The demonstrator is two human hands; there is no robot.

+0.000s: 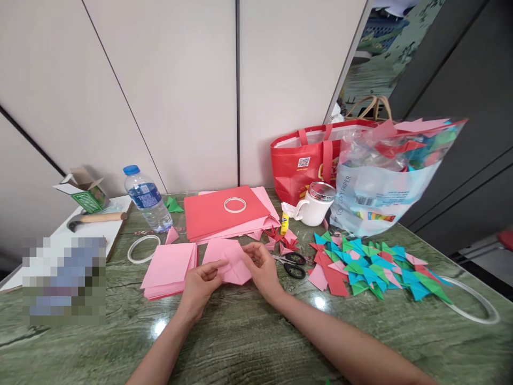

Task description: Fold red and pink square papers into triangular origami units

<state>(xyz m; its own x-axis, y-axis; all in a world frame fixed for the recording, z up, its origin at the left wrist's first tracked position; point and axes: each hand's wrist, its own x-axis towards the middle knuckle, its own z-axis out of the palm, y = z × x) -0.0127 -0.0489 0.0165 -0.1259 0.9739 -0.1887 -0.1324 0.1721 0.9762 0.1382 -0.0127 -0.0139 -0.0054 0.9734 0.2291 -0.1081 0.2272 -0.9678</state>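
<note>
Between my two hands is a creased sheet of pink paper [226, 251], tilted up from the table. My left hand [203, 282] pinches its lower left side, thumb and fingers closed on it. The right edge is gripped by my right hand [262, 267], its fingers bent round the paper. Just left of my left hand lies a stack of pink paper squares [168, 267] with red sheets in it. Scissors [294, 264] with black handles rest right of my right hand, below several small red and pink folded pieces [280, 240].
Behind lie large red sheets [208, 214] with a tape roll [234, 205] on top. Around them stand a water bottle [148, 198], a white mug [315, 206], a glue stick [284, 223], a red bag [292, 160] and a plastic bag [372, 192]. Folded colored papers [372, 264] pile up at right.
</note>
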